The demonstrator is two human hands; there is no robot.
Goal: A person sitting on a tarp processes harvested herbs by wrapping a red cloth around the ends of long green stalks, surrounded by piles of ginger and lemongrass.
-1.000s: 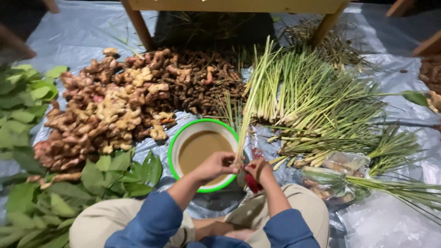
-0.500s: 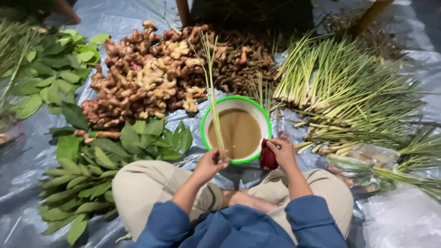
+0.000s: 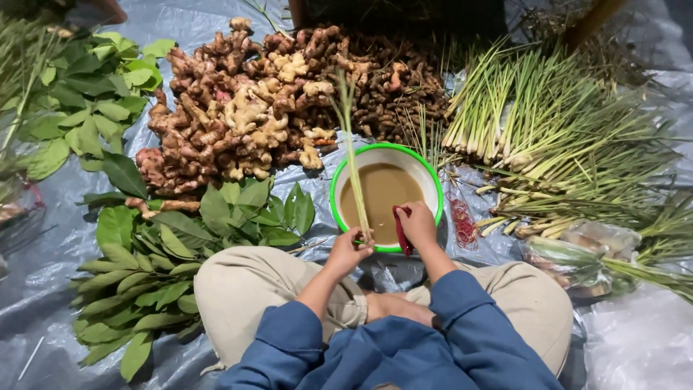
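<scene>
Sheeting of grey-blue plastic (image 3: 635, 347) covers the floor, keeping the produce off the ground and within reach of the seated person. The landmark is a round white bowl with a green rim (image 3: 433, 189), filled with murky brown water and set just in front of the crossed legs so both hands work over it. Beyond the bowl and to its left lies a big heap of knobbly tan and pinkish ginger roots (image 3: 245, 115); to the bowl's right, green lemongrass stalks (image 3: 548, 123) fan out with pale bases turned toward the bowl. Left of the bowl, glossy green leaves (image 3: 180, 238) lie spread. Just right of the bowl sits a small tangle of red rubber bands (image 3: 462, 220).

The left hand (image 3: 350, 249), at the bowl's near rim, is closed around the base of a thin green lemongrass bundle (image 3: 354, 166) held upright over the water. The right hand (image 3: 419, 224), wrist bent over the near rim, pinches a red rubber band (image 3: 401, 232).
</scene>
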